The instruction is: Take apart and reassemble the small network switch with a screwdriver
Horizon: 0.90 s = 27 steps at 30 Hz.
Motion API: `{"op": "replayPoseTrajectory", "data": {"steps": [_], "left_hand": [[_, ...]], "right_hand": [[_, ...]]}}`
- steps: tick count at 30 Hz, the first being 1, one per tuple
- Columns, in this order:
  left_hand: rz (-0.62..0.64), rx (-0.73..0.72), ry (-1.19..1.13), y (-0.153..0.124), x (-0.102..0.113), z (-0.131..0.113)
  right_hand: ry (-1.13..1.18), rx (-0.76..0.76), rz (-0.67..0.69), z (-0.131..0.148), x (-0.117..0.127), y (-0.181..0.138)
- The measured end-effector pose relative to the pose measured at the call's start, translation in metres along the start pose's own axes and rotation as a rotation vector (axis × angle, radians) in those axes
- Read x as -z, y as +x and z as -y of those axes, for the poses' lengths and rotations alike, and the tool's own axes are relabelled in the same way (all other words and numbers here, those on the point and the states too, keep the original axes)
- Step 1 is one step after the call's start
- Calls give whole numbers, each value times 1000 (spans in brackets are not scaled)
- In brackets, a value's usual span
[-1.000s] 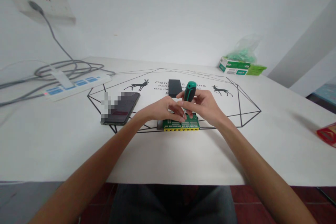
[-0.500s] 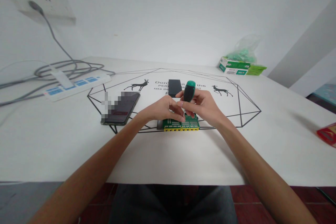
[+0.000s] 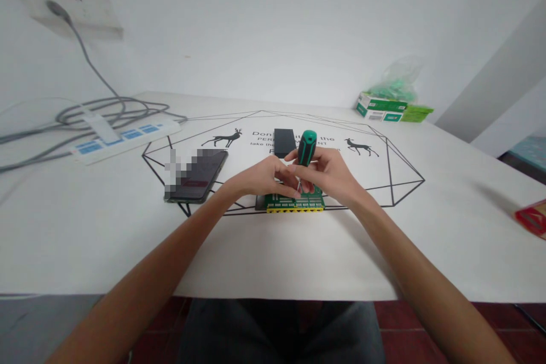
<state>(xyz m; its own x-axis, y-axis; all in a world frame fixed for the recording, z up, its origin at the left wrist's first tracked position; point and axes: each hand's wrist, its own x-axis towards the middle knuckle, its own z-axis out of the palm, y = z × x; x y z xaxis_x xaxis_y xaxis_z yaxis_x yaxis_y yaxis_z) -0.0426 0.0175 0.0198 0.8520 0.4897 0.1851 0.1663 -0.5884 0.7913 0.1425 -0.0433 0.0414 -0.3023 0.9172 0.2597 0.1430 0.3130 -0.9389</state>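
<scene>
My right hand (image 3: 326,170) is closed around the black-and-green handle of a screwdriver (image 3: 307,148). The tool stands nearly upright, its thin metal shaft pointing down at a green circuit board (image 3: 284,200) edged with yellow along the front. My left hand (image 3: 273,176) rests over the board's left part, thumb and fingers pinched together beside the lower shaft. What they hold, if anything, is hidden. The fingers also cover the screwdriver's tip. Just behind the hands lies a black rectangular box (image 3: 284,142).
A smartphone (image 3: 200,179) lies left of the board. Further left are a power strip (image 3: 128,139) and coiled grey cables (image 3: 115,105). Small green-and-white boxes (image 3: 381,107) with a plastic bag (image 3: 396,82) stand at the back right. A red packet (image 3: 533,217) sits at the right edge.
The screwdriver handle has turned about its own axis, so green stripes now face me, and it leans very slightly further left. The hands and board have stayed nearly in place.
</scene>
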Motion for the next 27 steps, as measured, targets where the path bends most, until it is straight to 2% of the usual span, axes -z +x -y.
{"op": "replayPoseTrajectory", "data": {"steps": [5,27], "left_hand": [[27,14,-18,0,1,1],[-47,8,32,1,-3,-1]], "right_hand": [[3,-5,3,3,1,-1],[23,25,2,1,1,1]]}}
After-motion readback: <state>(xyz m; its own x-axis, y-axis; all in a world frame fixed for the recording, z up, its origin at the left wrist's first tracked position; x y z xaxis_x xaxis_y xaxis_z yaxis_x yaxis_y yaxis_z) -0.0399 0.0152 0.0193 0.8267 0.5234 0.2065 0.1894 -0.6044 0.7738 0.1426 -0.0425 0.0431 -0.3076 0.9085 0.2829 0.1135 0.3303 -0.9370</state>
